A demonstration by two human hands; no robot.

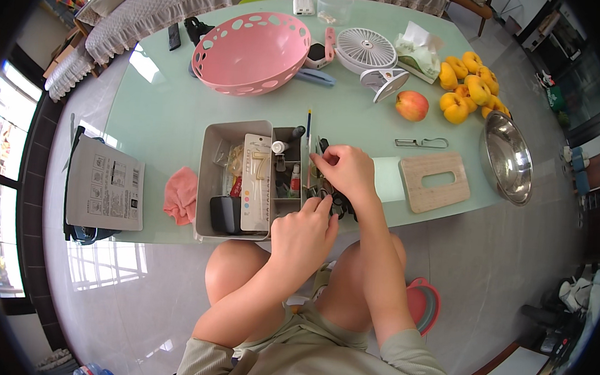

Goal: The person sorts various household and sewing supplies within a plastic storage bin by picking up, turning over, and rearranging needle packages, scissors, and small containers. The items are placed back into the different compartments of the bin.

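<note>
A grey plastic storage box (207,182) with compartments stands at the table's near edge, filled with small items. In it lie a number-seven candle in a package (255,185), a black case (225,215) and small bottles. My left hand (302,229) is over the box's right edge, its fingers at black-handled scissors (338,205). Just beyond, my right hand (346,169) bends over slim items beside the box, thumb and forefinger close together near a thin stick; whether it grips anything is unclear. A blue and yellow pencil (309,121) points away from me. The fingers partly hide these things.
A pink basket (251,55), white fan (366,50), tissue pack (419,53), apple (412,105) and yellow peaches (477,90) stand farther back. Rightward are a peeler (421,143), wooden board (433,198) and steel bowl (508,159); leftward, a pink cloth (180,195) and a pouch (107,186).
</note>
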